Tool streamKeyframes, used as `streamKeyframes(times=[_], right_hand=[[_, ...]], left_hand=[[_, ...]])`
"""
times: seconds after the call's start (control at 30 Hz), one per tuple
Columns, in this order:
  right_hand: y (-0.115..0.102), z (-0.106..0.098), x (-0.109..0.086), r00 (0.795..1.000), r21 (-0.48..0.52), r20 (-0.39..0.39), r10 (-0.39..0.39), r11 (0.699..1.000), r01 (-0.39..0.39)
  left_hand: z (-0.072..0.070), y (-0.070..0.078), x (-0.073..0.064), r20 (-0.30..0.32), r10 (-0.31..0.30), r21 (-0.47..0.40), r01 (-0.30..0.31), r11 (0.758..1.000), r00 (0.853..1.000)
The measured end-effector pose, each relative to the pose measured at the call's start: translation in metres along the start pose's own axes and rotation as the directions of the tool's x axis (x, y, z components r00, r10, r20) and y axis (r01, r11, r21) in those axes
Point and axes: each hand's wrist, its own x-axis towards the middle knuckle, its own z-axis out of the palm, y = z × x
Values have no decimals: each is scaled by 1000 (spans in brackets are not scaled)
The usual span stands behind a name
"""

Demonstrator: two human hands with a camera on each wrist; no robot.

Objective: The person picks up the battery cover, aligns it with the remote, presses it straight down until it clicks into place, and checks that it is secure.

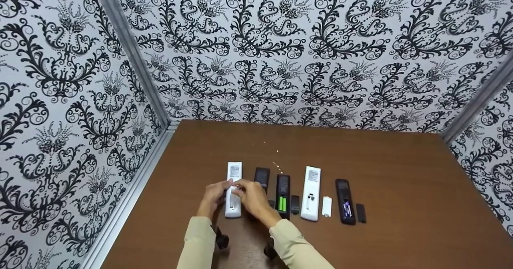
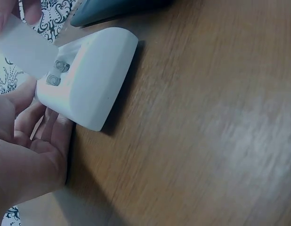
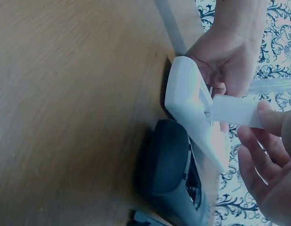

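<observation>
White plastic formed the remote (image 2: 97,77) between the hands; it lay back up on the brown table (image 1: 188,156), its long axis running away from the person, its uncovered battery slot (image 2: 59,70) toward the near end. From the right fingertips, that slot lay just below and toward the person, with the matching white cover (image 3: 236,111) slanting between them. The right hand (image 1: 256,199) pinched this cover by its far end, thumb and fingers narrowed on it; whether the cover's other end touched the slot, I could not tell. The left hand (image 1: 214,195) was nearer the remote, gripping its left side, the fingers bent against the edge. So the remote lay directly against the left fingers and just apart from the right ones. Beside it, on the right, lay a dark remote (image 1: 262,175).
</observation>
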Motion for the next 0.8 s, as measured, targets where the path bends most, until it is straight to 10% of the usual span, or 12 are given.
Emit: streamKeyframes(times=[0.33, 0.8], right_hand=[[12, 9, 2, 998, 213, 13, 68, 975, -69], [11, 11, 4, 991, 193, 70, 112, 973, -124]], left_hand=[[2, 1, 2, 40, 11, -5, -11, 1000, 999], [2, 1, 2, 32, 10, -6, -10, 1000, 999]])
